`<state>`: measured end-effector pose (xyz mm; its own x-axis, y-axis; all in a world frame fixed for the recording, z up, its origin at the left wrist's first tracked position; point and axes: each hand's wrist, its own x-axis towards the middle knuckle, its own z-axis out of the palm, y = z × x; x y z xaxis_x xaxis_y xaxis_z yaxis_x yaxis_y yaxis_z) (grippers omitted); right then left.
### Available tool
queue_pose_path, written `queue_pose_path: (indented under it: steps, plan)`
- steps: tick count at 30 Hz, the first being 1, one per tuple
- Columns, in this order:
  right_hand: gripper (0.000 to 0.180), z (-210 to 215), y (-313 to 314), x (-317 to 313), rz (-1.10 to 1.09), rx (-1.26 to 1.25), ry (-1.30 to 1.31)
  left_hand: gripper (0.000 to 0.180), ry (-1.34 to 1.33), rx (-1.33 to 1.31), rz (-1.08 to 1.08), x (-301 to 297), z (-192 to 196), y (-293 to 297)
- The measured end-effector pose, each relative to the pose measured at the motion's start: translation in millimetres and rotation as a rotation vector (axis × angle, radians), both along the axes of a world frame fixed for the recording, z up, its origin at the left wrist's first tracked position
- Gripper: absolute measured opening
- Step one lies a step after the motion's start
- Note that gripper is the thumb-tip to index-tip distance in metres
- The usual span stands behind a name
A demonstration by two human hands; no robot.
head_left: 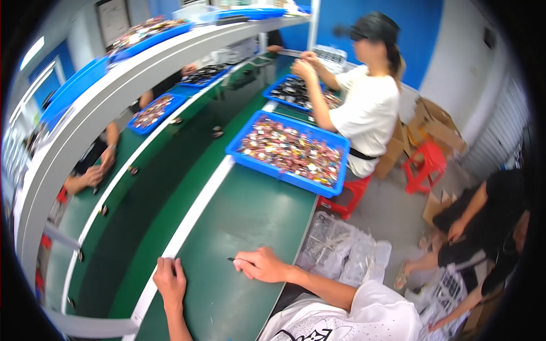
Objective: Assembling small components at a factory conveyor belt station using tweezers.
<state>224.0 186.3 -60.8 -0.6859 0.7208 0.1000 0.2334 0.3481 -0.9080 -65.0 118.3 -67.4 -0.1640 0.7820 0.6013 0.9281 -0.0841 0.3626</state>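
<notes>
My left hand [170, 278] rests at the white rail [187, 230] along the inner edge of the green worktop. Its fingers are curled closed, and what they hold, if anything, is hidden. Over the green worktop [224, 216], my right hand [261, 265] is closed on a thin dark stick-like tool [231, 259], whose tip pokes out to the left. Most of that tool is covered by the fingers. Beyond both hands stands a blue tray [259, 165] heaped with small multicoloured metallic-looking parts [293, 149].
Left of the rail runs a green conveyor belt [165, 187] with a few small parts on it. A white shelf beam [114, 85] arches above. A co-worker in a white shirt [369, 102] stands beyond the tray. Wrapped bundles [341, 247], a red stool [426, 165] and cartons lie right.
</notes>
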Motion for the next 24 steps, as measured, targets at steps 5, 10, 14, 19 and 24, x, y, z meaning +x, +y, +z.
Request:
queue_pose_path:
  steps: [5,10,14,19,24]
  plan:
    - [0.026,-9.8,2.8,0.0,-0.148,-0.170,0.203,0.016,-0.036,-0.007,0.014,-4.0,-4.9,1.8]
    - [0.027,-3.4,4.8,-4.3,-0.224,-0.246,0.224,0.019,-0.066,-0.015,0.022,-6.4,-4.2,2.2]
    - [0.026,-4.7,6.4,-4.8,-0.227,-0.217,0.201,0.018,-0.111,-0.009,0.031,-5.3,-4.7,4.2]
    - [0.026,-4.5,2.9,1.8,-0.257,-0.244,0.218,0.017,-0.111,-0.005,-0.001,-0.1,-5.6,8.1]
    - [0.030,-9.6,4.2,32.3,-0.451,-0.409,0.730,0.020,-0.164,-0.031,-0.010,-7.1,-5.9,0.6]
